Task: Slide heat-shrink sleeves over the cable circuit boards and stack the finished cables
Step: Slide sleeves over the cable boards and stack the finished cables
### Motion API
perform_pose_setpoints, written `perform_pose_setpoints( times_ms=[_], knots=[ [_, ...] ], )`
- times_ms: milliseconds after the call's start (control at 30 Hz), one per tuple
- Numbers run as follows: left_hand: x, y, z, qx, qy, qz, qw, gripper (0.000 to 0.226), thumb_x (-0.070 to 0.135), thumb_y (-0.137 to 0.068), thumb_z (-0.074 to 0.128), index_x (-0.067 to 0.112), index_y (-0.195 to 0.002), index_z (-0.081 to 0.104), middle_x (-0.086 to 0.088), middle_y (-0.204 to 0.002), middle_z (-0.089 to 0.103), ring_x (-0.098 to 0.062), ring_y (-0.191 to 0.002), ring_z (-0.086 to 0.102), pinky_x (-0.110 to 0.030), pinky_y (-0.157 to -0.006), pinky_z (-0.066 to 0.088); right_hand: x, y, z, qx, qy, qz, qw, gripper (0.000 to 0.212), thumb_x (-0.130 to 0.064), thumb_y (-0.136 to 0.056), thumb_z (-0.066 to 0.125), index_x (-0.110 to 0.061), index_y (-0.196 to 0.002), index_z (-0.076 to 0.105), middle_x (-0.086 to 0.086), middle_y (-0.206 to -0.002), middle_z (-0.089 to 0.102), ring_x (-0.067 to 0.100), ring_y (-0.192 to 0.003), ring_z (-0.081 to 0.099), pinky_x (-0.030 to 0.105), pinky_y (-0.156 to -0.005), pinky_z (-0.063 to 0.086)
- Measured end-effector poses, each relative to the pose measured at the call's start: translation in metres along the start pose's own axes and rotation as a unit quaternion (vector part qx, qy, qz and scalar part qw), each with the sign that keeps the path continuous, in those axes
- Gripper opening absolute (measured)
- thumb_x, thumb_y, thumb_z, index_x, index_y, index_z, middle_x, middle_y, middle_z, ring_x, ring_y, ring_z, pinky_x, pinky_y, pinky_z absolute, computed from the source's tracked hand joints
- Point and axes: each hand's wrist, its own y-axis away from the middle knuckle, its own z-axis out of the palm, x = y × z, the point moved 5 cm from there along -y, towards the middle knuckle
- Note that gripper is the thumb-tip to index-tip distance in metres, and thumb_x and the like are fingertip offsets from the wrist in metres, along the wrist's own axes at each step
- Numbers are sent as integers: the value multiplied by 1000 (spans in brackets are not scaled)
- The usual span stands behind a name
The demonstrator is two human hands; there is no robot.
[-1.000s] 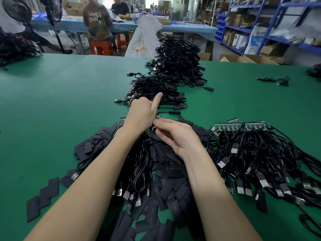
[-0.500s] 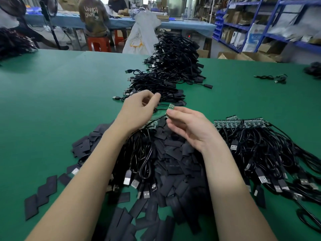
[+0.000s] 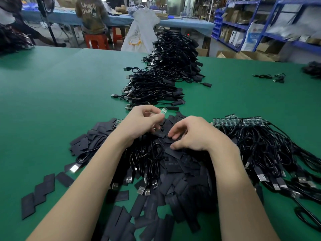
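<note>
My left hand [image 3: 141,121] pinches a small green circuit board [image 3: 163,110] on the end of a black cable, held just above the heap of flat black heat-shrink sleeves [image 3: 175,173]. My right hand [image 3: 192,133] hovers over that heap with its fingers curled down; the fingertips touch the sleeves, and whether one is gripped cannot be told. Unsleeved cables with bare green boards [image 3: 243,121] lie in a bundle [image 3: 271,153] to the right. Finished sleeved cables are stacked in a pile [image 3: 152,87] just beyond my hands.
A taller pile of black cables [image 3: 175,51] stands at the far table edge. Loose sleeves [image 3: 37,193] lie near left on the green table [image 3: 52,101]. A few stray cables [image 3: 271,77] sit far right. People work at a blue bench [image 3: 173,23] behind; shelves stand at right.
The circuit board passed from my right hand's fingers to my left hand's pinch. My right hand dropped back onto the sleeve heap. My left hand lifted off the finished pile.
</note>
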Motion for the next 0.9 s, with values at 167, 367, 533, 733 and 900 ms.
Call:
perform_pose_setpoints(
  times_ms=[167,367,533,733,900],
  knots=[
    [-5,2,-3,5,-26,6,1000,7,21,-93,71,15,-91,71,5,-70,67,-8,-60,59,-18,-58,48,3,-1,0,25,-6,23,999,22,-22,-72,91,-29,-89,80,-13,-77,74,-1,-68,66,15,-71,50],
    [-4,5,-4,4,-28,17,999,9,21,-94,70,13,-90,71,11,-62,65,-5,-56,57,-15,-55,46,6,1,-4,44,-13,15,999,20,-22,-73,90,-35,-78,76,-17,-64,71,-7,-61,64,11,-69,48],
    [-4,4,-3,-2,-32,20,999,9,23,-93,72,14,-92,73,12,-63,66,-2,-54,57,-14,-54,46,9,3,-9,63,-26,8,998,19,-23,-72,91,-36,-76,77,-19,-65,73,-8,-64,67,9,-68,48],
    [-5,2,-5,-7,-45,23,999,9,32,-91,75,24,-89,78,9,-68,66,-7,-59,58,-17,-59,47,13,3,-12,79,-42,5,996,18,-24,-74,89,-38,-76,77,-23,-65,72,-11,-65,66,0,-60,43],
    [3,5,-4,-17,-17,46,999,10,23,-90,77,18,-96,71,0,-67,65,-10,-59,57,-19,-58,48,14,10,-21,115,-242,-21,963,16,-19,-75,90,-27,-86,80,-7,-79,79,7,-72,75,18,-69,58]
  ],
)
